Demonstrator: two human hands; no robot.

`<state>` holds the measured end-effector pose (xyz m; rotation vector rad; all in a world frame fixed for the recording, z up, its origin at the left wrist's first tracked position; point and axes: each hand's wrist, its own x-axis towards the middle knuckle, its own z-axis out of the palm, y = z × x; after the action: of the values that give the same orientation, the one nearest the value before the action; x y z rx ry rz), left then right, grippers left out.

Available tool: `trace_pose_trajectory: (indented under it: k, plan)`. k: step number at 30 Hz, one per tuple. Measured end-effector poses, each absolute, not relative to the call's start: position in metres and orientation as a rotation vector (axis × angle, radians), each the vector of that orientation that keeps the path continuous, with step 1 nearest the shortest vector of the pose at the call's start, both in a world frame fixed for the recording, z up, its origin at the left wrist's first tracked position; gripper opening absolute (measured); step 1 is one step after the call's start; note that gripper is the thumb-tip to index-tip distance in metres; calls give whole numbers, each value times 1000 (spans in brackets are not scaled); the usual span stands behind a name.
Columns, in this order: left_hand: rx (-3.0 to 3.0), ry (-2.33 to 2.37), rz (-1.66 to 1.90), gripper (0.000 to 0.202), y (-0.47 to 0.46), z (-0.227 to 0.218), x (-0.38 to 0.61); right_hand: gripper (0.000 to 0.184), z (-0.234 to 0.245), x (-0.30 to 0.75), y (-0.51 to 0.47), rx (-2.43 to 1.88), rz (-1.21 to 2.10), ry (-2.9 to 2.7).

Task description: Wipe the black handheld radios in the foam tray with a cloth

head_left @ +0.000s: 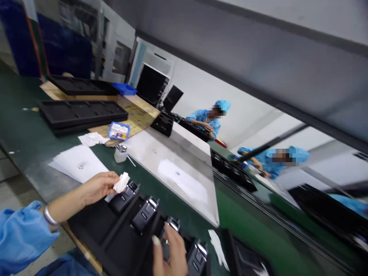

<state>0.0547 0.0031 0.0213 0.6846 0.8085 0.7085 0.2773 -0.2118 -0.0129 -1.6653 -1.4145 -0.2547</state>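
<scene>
My left hand [100, 187] pinches a crumpled white wipe [122, 183] between thumb and fingers. Just below the wipe is a black device with a shiny edge [124, 199], at the left end of a row. A second black device [145, 214] lies beside it. My right hand [171, 253] reaches in from the bottom with thumb and fingers apart, over a third black device [173, 223], which it partly hides. Whether it touches that device I cannot tell. Another one [198, 257] lies to its right. All rest in a black compartment tray [94, 222].
White paper sheets [77, 163], a small pump bottle [121, 153] and a blue box [119, 131] stand beyond my left hand. Farther back are stacked black trays [83, 115]. A metal plate [149, 149] lies ahead. Co-workers in blue [211, 119] sit across the conveyor.
</scene>
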Motion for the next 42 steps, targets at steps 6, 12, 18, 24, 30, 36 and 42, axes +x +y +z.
trace_pose_trajectory:
  k: [6,12,18,24,30,36,42]
  plan:
    - [659,651,473,28,-70,17,107,36,0,249,-189,-1549,-160,-1675]
    - [877,681,407,35,-92,18,119,20,-2,251,-207,-1420,514,-1043]
    - [1456,680,620,39,-99,24,123,25,-12,253,-214,-1242,939,-668]
    - [1515,650,590,22,-107,25,122,23,-13,251,-215,-1176,1011,-547]
    - [1068,691,573,40,-102,24,122,35,-20,251,-222,-1006,1086,-381]
    - [889,740,500,48,-107,24,120,43,-18,240,-220,-1023,1080,-477]
    - [980,745,568,47,-106,15,114,36,-21,241,-216,-1096,1045,-297]
